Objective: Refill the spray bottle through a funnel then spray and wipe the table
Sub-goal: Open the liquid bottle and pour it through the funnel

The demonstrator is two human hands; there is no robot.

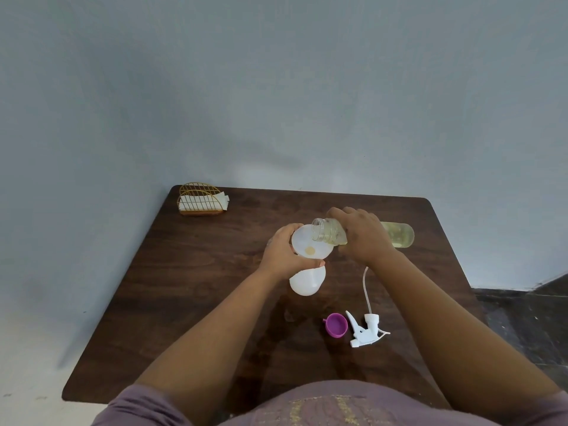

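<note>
A white funnel (pixel 310 245) sits in the mouth of a white spray bottle (pixel 307 281) near the middle of the dark wooden table (pixel 190 290). My left hand (pixel 284 252) grips the funnel's rim and neck from the left. My right hand (pixel 364 235) grips a clear refill bottle (pixel 396 235) of yellowish liquid, tipped on its side with its open mouth over the funnel. A little yellow liquid shows at the funnel's bottom. The white trigger sprayer head (pixel 367 329) with its dip tube lies on the table to the right.
A purple cap (pixel 336 325) lies beside the sprayer head. A gold wire holder with white napkins (pixel 201 199) stands at the table's far left corner. A grey wall rises behind the table; dark floor shows at the right.
</note>
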